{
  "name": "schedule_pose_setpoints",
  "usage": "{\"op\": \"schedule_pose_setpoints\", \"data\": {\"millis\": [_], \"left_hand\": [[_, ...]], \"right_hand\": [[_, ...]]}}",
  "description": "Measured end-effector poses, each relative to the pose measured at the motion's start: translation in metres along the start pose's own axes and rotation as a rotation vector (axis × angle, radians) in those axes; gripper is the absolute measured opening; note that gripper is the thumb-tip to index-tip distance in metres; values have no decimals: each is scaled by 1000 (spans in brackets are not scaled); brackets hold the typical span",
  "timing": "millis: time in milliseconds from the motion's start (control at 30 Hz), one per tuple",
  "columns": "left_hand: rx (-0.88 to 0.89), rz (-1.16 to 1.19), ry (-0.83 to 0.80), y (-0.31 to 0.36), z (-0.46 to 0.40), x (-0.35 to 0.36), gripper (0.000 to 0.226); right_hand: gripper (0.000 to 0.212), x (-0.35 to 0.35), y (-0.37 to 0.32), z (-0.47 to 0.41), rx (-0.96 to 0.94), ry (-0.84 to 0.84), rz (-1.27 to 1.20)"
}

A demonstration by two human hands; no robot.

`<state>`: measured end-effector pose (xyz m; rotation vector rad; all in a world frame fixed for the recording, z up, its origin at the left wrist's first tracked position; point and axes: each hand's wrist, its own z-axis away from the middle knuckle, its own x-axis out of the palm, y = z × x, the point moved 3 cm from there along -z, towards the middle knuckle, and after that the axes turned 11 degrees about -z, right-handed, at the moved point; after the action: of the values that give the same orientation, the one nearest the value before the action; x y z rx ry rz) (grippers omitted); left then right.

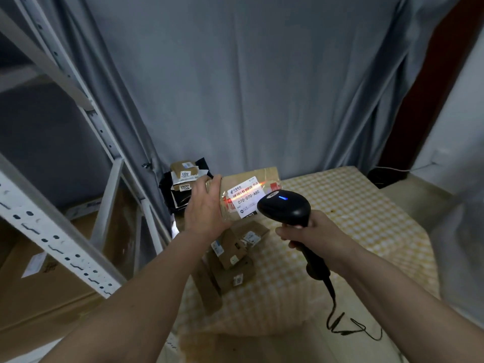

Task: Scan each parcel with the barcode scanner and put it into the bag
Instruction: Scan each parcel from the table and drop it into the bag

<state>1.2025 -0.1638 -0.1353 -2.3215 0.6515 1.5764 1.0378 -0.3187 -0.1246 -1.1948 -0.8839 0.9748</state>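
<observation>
Before a grey curtain (pixel 235 87), above the yellow-checked surface (pixel 353 218), the left hand (pixel 207 205) grips a brown cardboard parcel (pixel 248 195); the right hand (pixel 311 231) grips the black barcode scanner (pixel 285 205), its red beam across the parcel's white label (pixel 245 197).

One barcode scanner (pixel 284 206). One parcel held up (pixel 251 195). Roughly four parcels heaped on the table (pixel 231 260), though overlap blurs the count. At least three parcels in one black bag (pixel 183 184). Two hands.

Head-worn view, forward and downward.
</observation>
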Motion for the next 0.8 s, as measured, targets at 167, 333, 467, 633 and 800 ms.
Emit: {"op": "schedule_pose_setpoints", "data": {"millis": [167, 333, 467, 633, 800], "left_hand": [[37, 53, -83, 62, -14, 1, 112], [-56, 290, -290, 166, -33, 23, 101], [-64, 407, -399, 278, -38, 42, 102], [-67, 510, -577, 416, -30, 62, 102], [-61, 541, -795, 525, -14, 94, 101]], "right_hand": [[12, -53, -3, 12, 1, 115, -131], [23, -140, 2, 37, 27, 308, -244], [23, -222, 9, 63, 34, 491, -353], [19, -326, 22, 104, 38, 678, -438], [25, -413, 38, 141, 51, 808, -523]]}}
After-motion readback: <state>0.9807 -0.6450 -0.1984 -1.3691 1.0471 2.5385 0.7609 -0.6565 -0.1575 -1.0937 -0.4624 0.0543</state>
